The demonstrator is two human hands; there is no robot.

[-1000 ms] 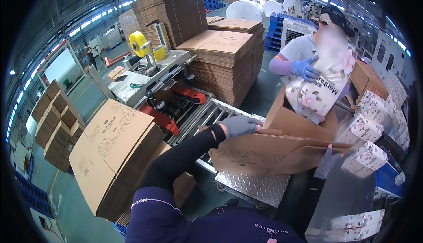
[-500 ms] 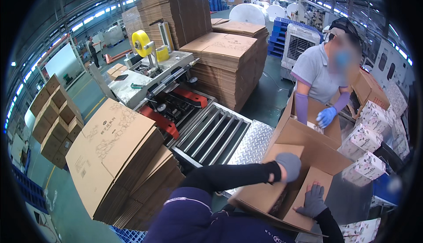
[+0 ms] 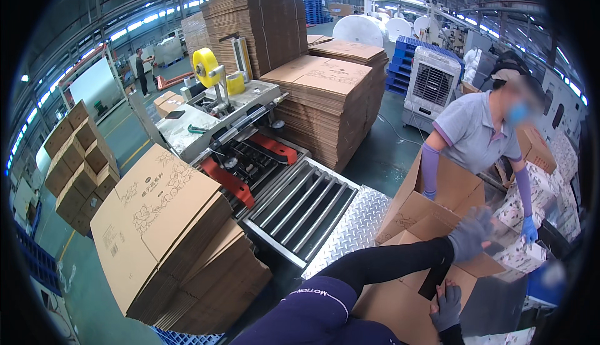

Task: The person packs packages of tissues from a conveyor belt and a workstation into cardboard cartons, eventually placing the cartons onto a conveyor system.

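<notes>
An open brown carton (image 3: 390, 307) stands in front of me at the lower right, its flaps raised. My left hand (image 3: 472, 232), in a grey half-finger glove, reaches over the carton's far right flap; motion blur smears its fingers. My right hand (image 3: 447, 306), gloved alike, rests on the near right flap with fingers apart. Just beyond, a co-worker has one arm inside another open carton (image 3: 453, 185). The co-worker's other hand (image 3: 529, 228), in a blue glove, touches a white flower-printed pack (image 3: 522, 254). My left sleeve hides part of my carton.
A roller conveyor (image 3: 303, 210) with a diamond-plate end (image 3: 353, 232) leads to a tape machine (image 3: 215, 104). Flattened cartons (image 3: 156, 214) are stacked at left, more (image 3: 325, 101) behind the conveyor. Closed boxes (image 3: 81, 170) stand far left. An air cooler (image 3: 431, 85) is behind the co-worker.
My left hand has moved right and up, from above the carton's inside to its far right flap. The co-worker's blue-gloved hand has gone from the other carton to the white packs.
</notes>
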